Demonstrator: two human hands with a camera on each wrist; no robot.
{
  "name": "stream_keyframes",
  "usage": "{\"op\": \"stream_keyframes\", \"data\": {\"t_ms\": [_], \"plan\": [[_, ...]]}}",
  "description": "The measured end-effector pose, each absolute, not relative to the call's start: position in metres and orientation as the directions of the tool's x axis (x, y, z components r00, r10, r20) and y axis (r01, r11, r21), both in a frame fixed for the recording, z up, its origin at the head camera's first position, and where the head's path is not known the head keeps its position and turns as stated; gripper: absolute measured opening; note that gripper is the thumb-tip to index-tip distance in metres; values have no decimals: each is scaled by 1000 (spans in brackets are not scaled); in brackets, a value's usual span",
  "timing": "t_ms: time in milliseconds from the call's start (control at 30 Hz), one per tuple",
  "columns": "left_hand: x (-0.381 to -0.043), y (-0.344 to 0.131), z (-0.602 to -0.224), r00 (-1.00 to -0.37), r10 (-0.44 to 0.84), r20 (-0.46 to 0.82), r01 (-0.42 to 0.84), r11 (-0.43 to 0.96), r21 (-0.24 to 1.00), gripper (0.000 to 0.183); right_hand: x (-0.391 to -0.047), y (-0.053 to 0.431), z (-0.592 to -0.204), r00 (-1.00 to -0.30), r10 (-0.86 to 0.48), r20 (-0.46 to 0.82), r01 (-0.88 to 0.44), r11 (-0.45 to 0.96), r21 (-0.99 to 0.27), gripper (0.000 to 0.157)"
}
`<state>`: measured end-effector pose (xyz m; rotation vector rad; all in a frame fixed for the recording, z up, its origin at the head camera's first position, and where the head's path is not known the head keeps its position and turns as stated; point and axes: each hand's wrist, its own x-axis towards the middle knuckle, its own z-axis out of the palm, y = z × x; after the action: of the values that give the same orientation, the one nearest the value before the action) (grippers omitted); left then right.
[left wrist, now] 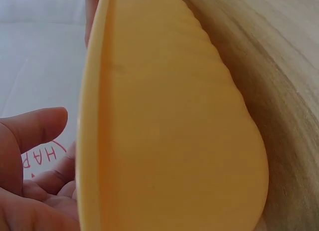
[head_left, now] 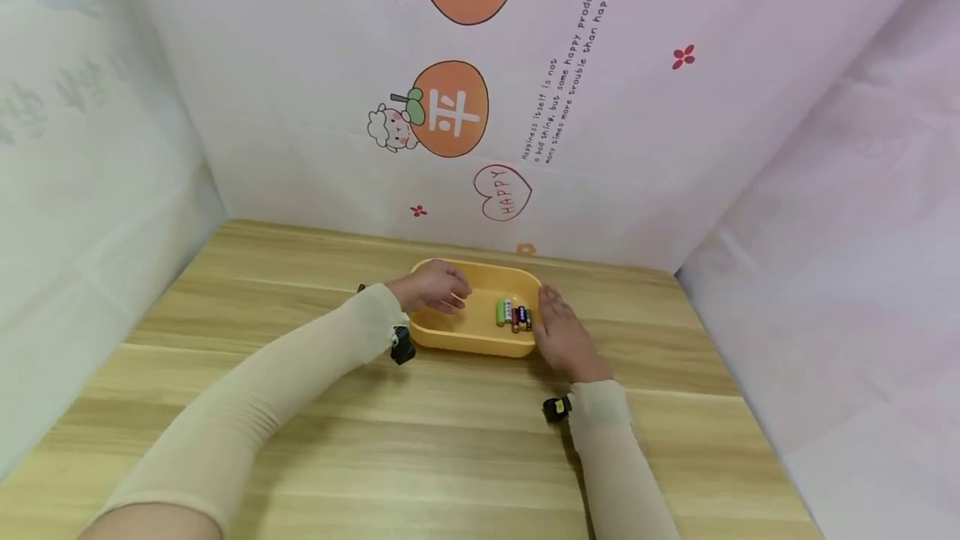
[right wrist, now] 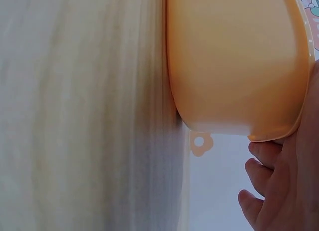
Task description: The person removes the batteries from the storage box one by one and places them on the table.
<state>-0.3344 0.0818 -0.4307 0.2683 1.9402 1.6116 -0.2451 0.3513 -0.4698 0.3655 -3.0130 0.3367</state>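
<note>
"What is the left hand (head_left: 438, 285) doing?"

"It is hanging loose and free over the left end of the yellow tray (head_left: 468, 346), which is sitting on the wooden table (head_left: 420, 440)."

"And the right hand (head_left: 564, 335)?"

"It is laying its fingers, not gripping, along the tray's right end."

"Where are the batteries (head_left: 514, 320) lying?"

"Inside, side by side, near the right end. Their labels are looking too tiny to read."

"What is the wall (head_left: 615, 190) saying?"

"A red heart (head_left: 503, 192) is saying HAPPY. Black words (head_left: 546, 111) are starting, 'Happiness itself is not a bad thing.'"
</note>
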Motion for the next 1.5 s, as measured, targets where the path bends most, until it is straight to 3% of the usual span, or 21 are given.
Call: {"op": "stream_keyframes", "data": {"t_ms": [500, 767, 1000, 1333, 1500], "plan": [[-327, 98, -443, -807, 512, -296, -194, 244, 950, 37, -237, 344, -466, -967, -222, 125, -244, 949, -199, 58], [-328, 120, -452, -803, 514, -302, -208, 234, 950, 26, -237, 349, -471, -971, -214, 105, -232, 952, -200, 59], [-328, 138, -464, -846, 457, -276, -198, 211, 957, 6, -239, 348, -471, -973, -208, 99, -225, 951, -211, 59], [-329, 146, -471, -853, 443, -277, -214, 186, 959, 19, -238, 344, -469, -966, -224, 128, -247, 947, -208, 60], [-325, 152, -470, -861, 441, -254, -159, 241, 957, 9, -237, 345, -468, -967, -219, 131, -244, 943, -225, 59]]}}
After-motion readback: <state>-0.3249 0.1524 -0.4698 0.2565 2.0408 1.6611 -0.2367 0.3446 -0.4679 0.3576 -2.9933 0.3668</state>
